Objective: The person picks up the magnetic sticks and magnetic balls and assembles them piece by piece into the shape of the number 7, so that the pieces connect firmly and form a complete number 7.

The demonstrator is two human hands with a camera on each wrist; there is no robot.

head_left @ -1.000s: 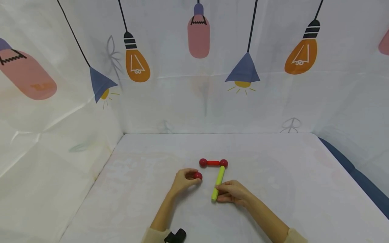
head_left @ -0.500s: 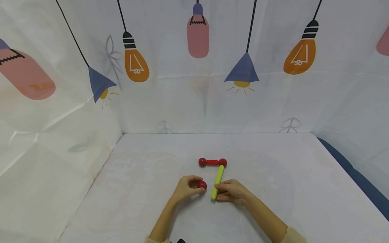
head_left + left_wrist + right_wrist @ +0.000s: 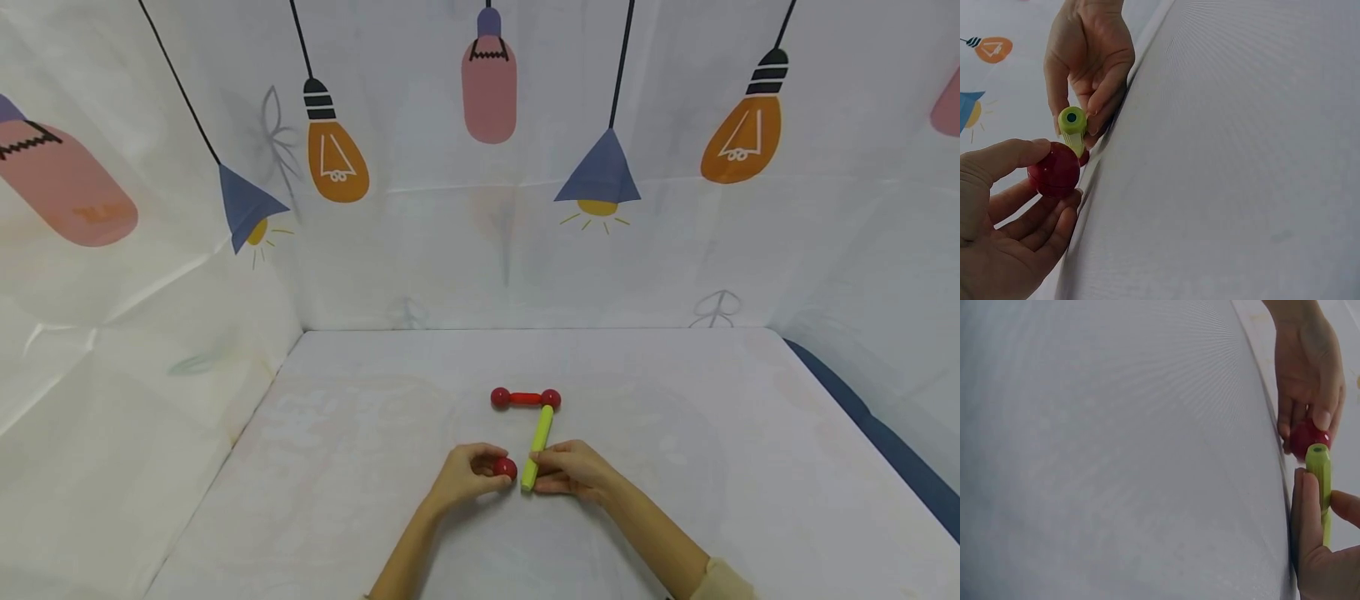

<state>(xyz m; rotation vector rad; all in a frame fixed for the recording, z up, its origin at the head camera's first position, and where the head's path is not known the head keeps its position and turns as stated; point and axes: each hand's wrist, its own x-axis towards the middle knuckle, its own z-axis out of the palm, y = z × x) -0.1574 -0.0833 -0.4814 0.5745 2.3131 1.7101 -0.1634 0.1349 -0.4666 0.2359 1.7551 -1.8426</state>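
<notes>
In the head view, my left hand (image 3: 467, 477) pinches a shiny red ball (image 3: 505, 469) between thumb and fingers. My right hand (image 3: 576, 472) grips the near end of a yellow-green rod (image 3: 537, 450), and a small gap parts that end from the ball. The rod's far end meets a second red ball (image 3: 551, 398), which a short red rod (image 3: 525, 399) joins to a third red ball (image 3: 500, 397) on its left. A dark round spot marks the near end face of the yellow-green rod (image 3: 1072, 117) in the left wrist view.
A white table (image 3: 675, 467) lies under both hands. White sheeting printed with lamps and bulbs (image 3: 420, 250) stands behind it and at the sides. Something dark blue (image 3: 862, 417) shows beyond the table's right edge.
My left hand has carried the red ball nearer to me and rightward, toward the near end of the yellow-green rod. My right hand and the joined pieces have hardly moved.
</notes>
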